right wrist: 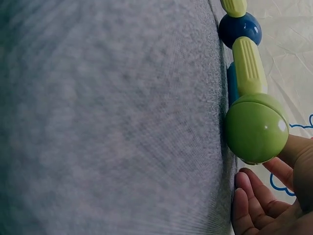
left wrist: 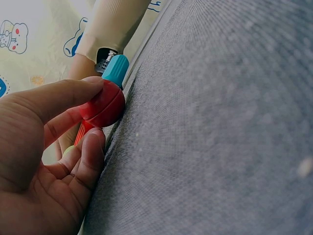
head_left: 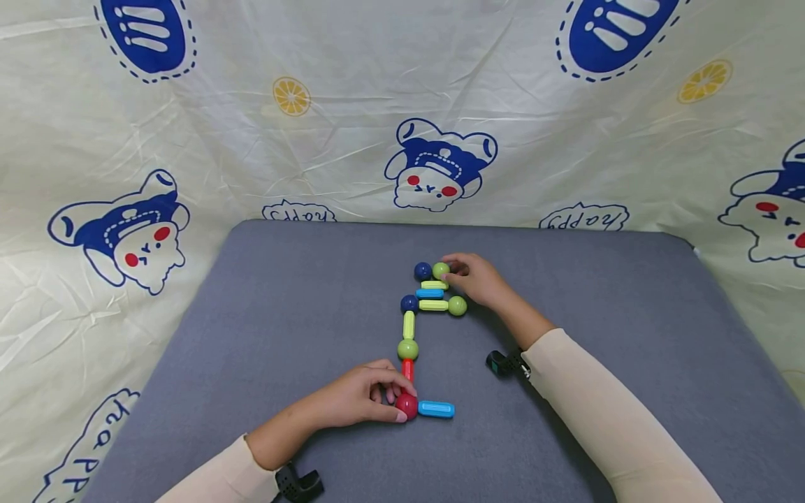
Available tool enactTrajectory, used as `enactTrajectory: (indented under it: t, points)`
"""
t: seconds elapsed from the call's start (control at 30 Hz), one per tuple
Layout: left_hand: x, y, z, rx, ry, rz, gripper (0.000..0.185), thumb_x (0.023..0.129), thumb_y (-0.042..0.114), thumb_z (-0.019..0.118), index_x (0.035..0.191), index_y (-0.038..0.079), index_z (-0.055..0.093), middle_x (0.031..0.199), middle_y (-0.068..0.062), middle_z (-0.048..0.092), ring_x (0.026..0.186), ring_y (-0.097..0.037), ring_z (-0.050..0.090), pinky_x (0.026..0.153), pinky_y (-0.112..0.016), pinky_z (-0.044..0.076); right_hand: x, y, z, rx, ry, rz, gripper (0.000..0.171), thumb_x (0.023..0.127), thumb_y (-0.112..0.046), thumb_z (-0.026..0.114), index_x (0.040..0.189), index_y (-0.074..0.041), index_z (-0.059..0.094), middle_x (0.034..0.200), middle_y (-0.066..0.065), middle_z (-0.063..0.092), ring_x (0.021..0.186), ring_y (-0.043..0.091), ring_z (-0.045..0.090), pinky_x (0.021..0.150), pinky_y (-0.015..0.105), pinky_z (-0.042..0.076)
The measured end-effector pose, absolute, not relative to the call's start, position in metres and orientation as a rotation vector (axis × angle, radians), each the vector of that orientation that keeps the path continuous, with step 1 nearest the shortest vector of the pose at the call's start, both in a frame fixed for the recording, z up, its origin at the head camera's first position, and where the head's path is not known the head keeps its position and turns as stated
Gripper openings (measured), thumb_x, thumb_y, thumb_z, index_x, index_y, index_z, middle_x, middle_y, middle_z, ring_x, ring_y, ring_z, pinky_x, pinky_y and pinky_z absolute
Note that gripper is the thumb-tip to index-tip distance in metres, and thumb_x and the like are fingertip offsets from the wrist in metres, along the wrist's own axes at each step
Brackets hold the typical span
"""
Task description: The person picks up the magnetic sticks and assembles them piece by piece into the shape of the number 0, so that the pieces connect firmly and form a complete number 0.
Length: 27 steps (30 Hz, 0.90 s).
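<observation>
On the grey mat (head_left: 283, 314), a chain of toy balls and rods runs from near the front edge toward the back. At its near end, the left hand (head_left: 355, 402) pinches the red ball (head_left: 406, 406) between thumb and curled fingers; the left wrist view shows the thumb on top of the ball and a fingertip beneath it. A light blue rod (head_left: 437, 409) lies touching the red ball on its right, and a short red rod (head_left: 408, 369) leads away from the ball to a green ball (head_left: 407, 348). Beyond that come a yellow-green rod (head_left: 409, 325) and a dark blue ball (head_left: 409, 303), from which a second yellow-green rod (head_left: 433, 305) runs right to another green ball (head_left: 457, 305). Just behind lie a blue rod (head_left: 430, 293), a further yellow-green rod (head_left: 434, 284), a second dark blue ball (head_left: 423, 270) and a small green ball (head_left: 441, 270). The right hand (head_left: 479, 278) rests at this far end, fingertips on the small green ball, fingers loosely bent; whether they grip it cannot be told. A printed cloth (head_left: 402, 105) with bears and lemons hangs behind the mat.
</observation>
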<state>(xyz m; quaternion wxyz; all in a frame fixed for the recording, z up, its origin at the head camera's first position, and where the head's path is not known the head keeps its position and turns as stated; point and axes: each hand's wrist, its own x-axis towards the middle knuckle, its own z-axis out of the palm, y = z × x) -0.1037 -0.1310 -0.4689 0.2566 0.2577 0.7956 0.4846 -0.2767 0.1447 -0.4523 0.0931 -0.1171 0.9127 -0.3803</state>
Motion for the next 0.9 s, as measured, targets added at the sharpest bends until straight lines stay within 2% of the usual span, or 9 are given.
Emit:
enactTrajectory:
  t: [0.4, 0.67, 0.9]
  points:
    - [-0.103, -0.131, -0.469, 0.711, 2.154, 1.326, 0.03, 0.086, 0.025, 0.082, 0.114, 0.032, 0.072, 0.101, 0.002, 0.058, 0.084, -0.01, 0.055, 0.068, -0.019, 0.049, -0.277, 0.149, -0.451, -0.297, 2.722, -1.099, 0.037, 0.102, -0.025, 0.062, 0.135, -0.01, 0.06, 0.129, 0.018, 0.061, 0.117, 0.036, 0.059, 0.097, 0.05, 0.049]
    - [-0.104, -0.131, -0.469, 0.716, 2.152, 1.324, 0.031, 0.086, 0.026, 0.082, 0.114, 0.032, 0.073, 0.101, 0.002, 0.057, 0.084, -0.01, 0.055, 0.068, -0.02, 0.049, -0.275, 0.16, -0.448, -0.252, 2.726, -1.126, 0.038, 0.101, -0.028, 0.063, 0.136, -0.012, 0.059, 0.133, 0.018, 0.061, 0.121, 0.037, 0.06, 0.08, 0.04, 0.054]
    - [-0.104, -0.131, -0.47, 0.72, 2.149, 1.324, 0.031, 0.086, 0.026, 0.082, 0.115, 0.032, 0.072, 0.101, 0.002, 0.057, 0.084, -0.01, 0.055, 0.068, -0.02, 0.049, -0.271, 0.168, -0.445, -0.252, 2.735, -1.164, 0.041, 0.101, -0.028, 0.064, 0.137, -0.01, 0.058, 0.136, 0.019, 0.061, 0.121, 0.037, 0.061, 0.073, 0.035, 0.055]
